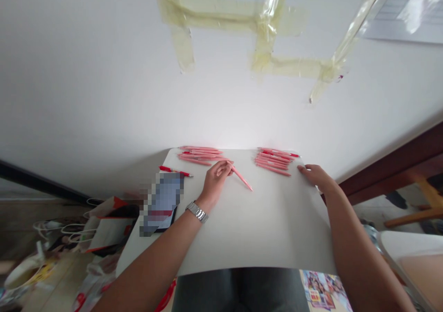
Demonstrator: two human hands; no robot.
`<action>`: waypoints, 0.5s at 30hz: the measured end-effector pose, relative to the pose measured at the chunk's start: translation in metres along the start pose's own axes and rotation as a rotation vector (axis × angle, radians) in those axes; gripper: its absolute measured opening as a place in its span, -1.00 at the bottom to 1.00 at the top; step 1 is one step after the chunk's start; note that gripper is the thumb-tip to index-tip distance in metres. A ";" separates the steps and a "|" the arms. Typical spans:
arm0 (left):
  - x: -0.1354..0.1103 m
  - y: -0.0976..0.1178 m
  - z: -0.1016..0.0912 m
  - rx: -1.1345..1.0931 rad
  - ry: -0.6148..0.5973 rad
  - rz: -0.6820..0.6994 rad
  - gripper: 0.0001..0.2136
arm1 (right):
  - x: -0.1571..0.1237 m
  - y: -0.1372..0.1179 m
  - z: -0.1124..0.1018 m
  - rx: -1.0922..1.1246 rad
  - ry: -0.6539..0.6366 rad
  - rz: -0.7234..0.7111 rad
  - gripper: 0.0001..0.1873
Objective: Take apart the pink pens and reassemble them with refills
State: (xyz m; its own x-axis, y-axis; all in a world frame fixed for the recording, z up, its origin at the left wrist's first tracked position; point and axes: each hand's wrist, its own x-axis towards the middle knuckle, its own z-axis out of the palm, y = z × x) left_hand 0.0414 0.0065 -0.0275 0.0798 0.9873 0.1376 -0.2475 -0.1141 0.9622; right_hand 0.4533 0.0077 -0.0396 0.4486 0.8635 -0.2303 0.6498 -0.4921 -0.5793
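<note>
My left hand (pixel 218 171), with a metal watch on its wrist, is closed around the upper end of a pink pen (pixel 242 178). The pen's tip points down and right over the middle of the white table (pixel 263 229). Just behind this hand lies a pile of several pink pens (pixel 199 154), with a red part showing among them. My right hand (pixel 313 174) rests at the table's right edge, fingers stretched out and holding no pen. To its left lies a second group of pink pens (pixel 273 161), with some red on the far ones.
A red pen (pixel 175 171) and a blurred-out phone or tablet (pixel 162 206) lie at the table's left side. Behind stands a white wall with yellowed tape (pixel 221 21). Bags (pixel 107 229) are on the floor at left; a stool (pixel 411 252) stands at right.
</note>
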 end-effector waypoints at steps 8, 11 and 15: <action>0.001 -0.001 0.000 0.012 -0.007 0.014 -0.65 | -0.003 0.001 0.000 -0.019 -0.037 -0.026 -0.48; 0.001 -0.002 0.001 0.000 -0.011 0.022 -0.66 | -0.002 -0.002 0.001 -0.106 -0.002 -0.035 -0.49; 0.001 -0.004 0.004 0.010 -0.023 0.027 -0.66 | -0.003 -0.008 -0.001 -0.259 0.060 -0.053 -0.52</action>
State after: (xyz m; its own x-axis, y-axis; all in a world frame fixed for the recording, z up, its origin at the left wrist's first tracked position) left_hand 0.0462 0.0073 -0.0302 0.0954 0.9810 0.1690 -0.2404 -0.1420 0.9602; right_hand 0.4475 0.0087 -0.0338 0.4400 0.8847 -0.1540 0.8052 -0.4646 -0.3684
